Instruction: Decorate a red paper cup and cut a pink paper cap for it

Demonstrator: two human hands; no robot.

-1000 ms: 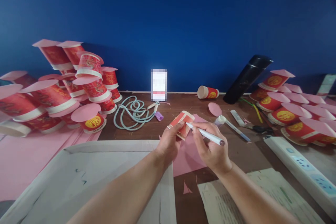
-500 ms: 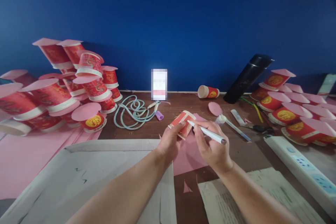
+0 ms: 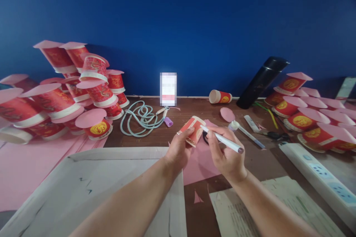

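Note:
My left hand [image 3: 180,149] is closed around a red paper cup [image 3: 195,129] with a pale rim, held tilted near the middle of the table. In my right hand [image 3: 229,155] is a white marker [image 3: 228,143], gripped like a pen, its tip at the cup's right side. I cannot tell whether the tip touches the cup. Beneath both hands lies a sheet of pink paper [image 3: 197,170]. Part of a dark, round-edged thing [image 3: 205,137] shows between the cup and my right fingers.
Red cups with pink paper tops stand stacked at left [image 3: 94,96] and right [image 3: 303,120]. A coiled cord [image 3: 141,118], lit phone [image 3: 168,89], lying cup [image 3: 220,97], black flask [image 3: 261,83], power strip [image 3: 319,174] and white box lid [image 3: 122,177] surround my hands.
The marker tip has shifted slightly from over the cup toward its right edge, and my right hand has moved a little to the right. My left hand still holds the cup.

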